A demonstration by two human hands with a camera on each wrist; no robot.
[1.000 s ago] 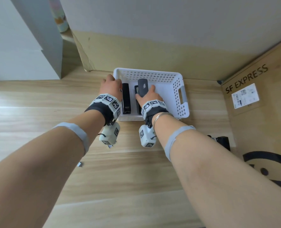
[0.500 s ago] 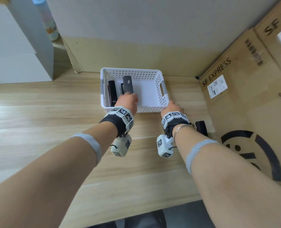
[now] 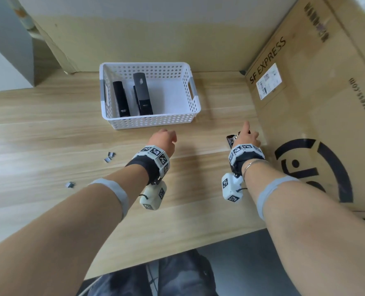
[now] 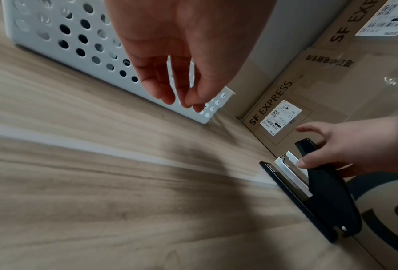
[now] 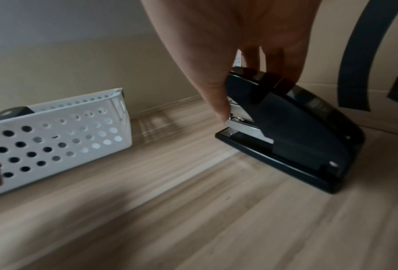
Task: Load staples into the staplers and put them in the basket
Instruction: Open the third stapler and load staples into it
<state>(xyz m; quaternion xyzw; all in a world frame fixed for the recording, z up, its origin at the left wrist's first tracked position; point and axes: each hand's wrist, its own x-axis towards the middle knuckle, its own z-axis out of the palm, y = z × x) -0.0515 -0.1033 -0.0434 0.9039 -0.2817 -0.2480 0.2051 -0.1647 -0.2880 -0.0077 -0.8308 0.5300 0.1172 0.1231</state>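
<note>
- R hand (image 3: 246,138) is gripping a black stapler (image 5: 292,127) on the desk (image 3: 49,129), near the right edge, just beside the big cardboard box (image 3: 326,103).
- R fingers (image 5: 271,62) are curling over the stapler's top, thumb pressing at the metal front end; index finger is pointing fwd in the head view.
- Stapler's base is lying flat on the desk; its top is sitting raised at the front, w/ the silver magazine showing between top & base.
- L hand (image 3: 164,139) is hovering over the desk, just in front of the basket (image 3: 156,122), touching nothing.
- L fingers (image 4: 170,87) are hanging loose & relaxed, tips close together, holding nothing.
- White perforated basket is sitting on the desk toward the back wall, well apart from the stapler in the R hand.
- 2 staplers are lying inside the basket, side by side along its left half: a slim black one (image 3: 121,98) at the left wall, a grey-topped one (image 3: 142,95) just right of it.
- Basket's right half is showing bare white floor.
- Staple strips (image 3: 110,157) are lying loose on the desk left of the L wrist; another bit (image 3: 70,184) is sitting nearer the front edge.
- Box is carrying "SF EXPRESS" print & a white label (image 3: 269,81).
</note>
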